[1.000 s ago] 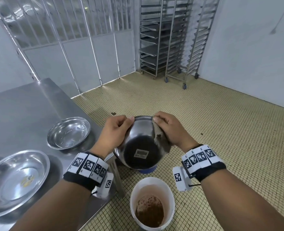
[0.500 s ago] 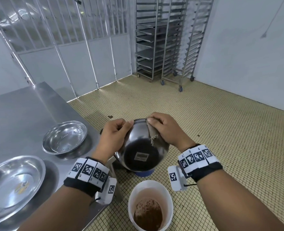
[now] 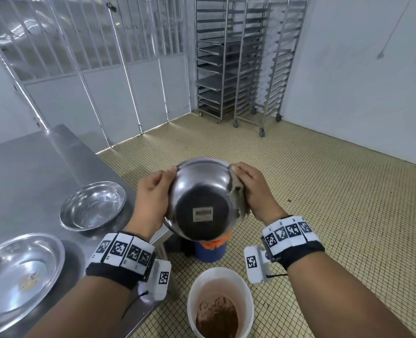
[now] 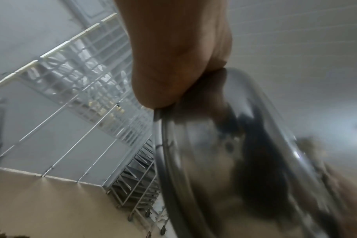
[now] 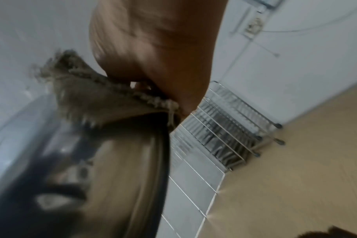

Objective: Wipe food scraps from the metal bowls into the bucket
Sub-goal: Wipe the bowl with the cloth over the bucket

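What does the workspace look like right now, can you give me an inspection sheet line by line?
Surface: steel table, two metal bowls on it.
Job's things: held bowl tipped, base facing the camera; white bucket below holds brown scraps; rag.
Clutter: blue container on the floor.
Grippers: left hand grips the rim; right hand presses the rag to the rim.
Cables: nothing seen.
Surroundings: tiled floor, wheeled racks.

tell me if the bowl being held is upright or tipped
Tipped: the bowl shows its labelled underside to the head camera, mouth facing away, above the bucket.
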A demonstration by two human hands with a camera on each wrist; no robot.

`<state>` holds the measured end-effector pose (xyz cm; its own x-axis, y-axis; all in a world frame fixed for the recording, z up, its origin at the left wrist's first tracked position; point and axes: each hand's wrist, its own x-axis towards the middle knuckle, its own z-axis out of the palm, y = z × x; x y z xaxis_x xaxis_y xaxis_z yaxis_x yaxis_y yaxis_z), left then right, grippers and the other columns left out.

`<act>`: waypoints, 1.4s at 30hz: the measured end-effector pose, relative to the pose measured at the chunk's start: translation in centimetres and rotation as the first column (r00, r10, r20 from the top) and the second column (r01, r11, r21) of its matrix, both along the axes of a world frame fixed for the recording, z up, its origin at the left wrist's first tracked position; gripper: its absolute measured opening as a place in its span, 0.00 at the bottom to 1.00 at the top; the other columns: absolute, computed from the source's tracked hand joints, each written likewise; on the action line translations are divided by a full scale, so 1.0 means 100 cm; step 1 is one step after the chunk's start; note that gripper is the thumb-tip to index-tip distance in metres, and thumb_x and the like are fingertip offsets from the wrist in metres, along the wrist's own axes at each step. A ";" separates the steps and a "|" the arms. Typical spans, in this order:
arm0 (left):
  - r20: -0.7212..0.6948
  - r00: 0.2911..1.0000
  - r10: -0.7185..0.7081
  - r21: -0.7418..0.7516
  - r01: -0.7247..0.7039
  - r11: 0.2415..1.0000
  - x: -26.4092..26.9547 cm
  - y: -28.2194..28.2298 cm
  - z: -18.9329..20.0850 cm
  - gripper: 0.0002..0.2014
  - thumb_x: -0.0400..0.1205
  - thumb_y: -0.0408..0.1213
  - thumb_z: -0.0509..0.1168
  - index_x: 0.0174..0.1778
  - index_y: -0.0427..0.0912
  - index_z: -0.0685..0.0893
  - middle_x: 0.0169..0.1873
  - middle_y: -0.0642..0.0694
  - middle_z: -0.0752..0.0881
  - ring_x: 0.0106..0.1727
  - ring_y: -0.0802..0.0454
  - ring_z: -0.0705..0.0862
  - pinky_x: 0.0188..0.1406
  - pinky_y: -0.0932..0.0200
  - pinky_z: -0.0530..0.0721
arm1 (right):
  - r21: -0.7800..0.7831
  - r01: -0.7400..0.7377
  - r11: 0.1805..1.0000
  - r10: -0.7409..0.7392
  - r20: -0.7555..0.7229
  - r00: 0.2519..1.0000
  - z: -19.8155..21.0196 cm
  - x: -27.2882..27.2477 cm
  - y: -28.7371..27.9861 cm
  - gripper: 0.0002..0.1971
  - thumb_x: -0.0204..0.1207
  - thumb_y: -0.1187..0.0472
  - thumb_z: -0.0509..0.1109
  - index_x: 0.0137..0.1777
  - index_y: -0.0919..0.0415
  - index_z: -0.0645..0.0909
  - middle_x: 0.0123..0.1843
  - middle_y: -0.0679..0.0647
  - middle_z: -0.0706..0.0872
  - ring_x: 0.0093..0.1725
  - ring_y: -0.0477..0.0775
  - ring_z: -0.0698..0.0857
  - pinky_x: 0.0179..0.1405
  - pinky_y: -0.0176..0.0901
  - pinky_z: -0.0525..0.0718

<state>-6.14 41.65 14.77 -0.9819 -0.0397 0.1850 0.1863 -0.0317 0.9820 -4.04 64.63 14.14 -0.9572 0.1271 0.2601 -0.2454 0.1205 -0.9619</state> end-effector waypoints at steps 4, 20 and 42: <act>-0.026 0.999 -0.018 -0.106 0.015 0.994 -0.003 -0.003 -0.003 0.22 0.90 0.43 0.66 0.38 0.26 0.79 0.29 0.42 0.80 0.32 0.47 0.76 0.35 0.52 0.75 | -0.159 0.036 0.987 -0.029 0.049 0.998 -0.012 0.002 0.005 0.11 0.82 0.53 0.68 0.39 0.50 0.88 0.38 0.50 0.86 0.42 0.51 0.83 0.50 0.51 0.79; -0.059 0.998 -0.022 -0.201 0.010 0.979 -0.012 0.008 0.009 0.25 0.86 0.44 0.71 0.32 0.26 0.81 0.22 0.36 0.76 0.26 0.49 0.73 0.27 0.56 0.71 | 0.124 0.075 0.989 -0.073 -0.021 0.997 0.004 -0.001 0.000 0.18 0.81 0.49 0.63 0.42 0.63 0.84 0.36 0.55 0.83 0.39 0.51 0.80 0.50 0.55 0.78; -0.027 0.999 0.022 0.041 -0.021 0.999 -0.024 0.018 0.012 0.24 0.85 0.42 0.73 0.33 0.24 0.81 0.26 0.36 0.80 0.29 0.44 0.77 0.32 0.48 0.76 | -0.028 0.159 0.987 -0.157 0.069 0.985 0.017 -0.001 0.009 0.13 0.86 0.52 0.67 0.43 0.54 0.89 0.41 0.52 0.88 0.44 0.55 0.85 0.51 0.51 0.82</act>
<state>-8.57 43.40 15.98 -0.9755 -0.0684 0.2092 0.2137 -0.0671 0.9746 -4.13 65.51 15.85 -0.9393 0.2857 0.1898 -0.1613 0.1206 -0.9795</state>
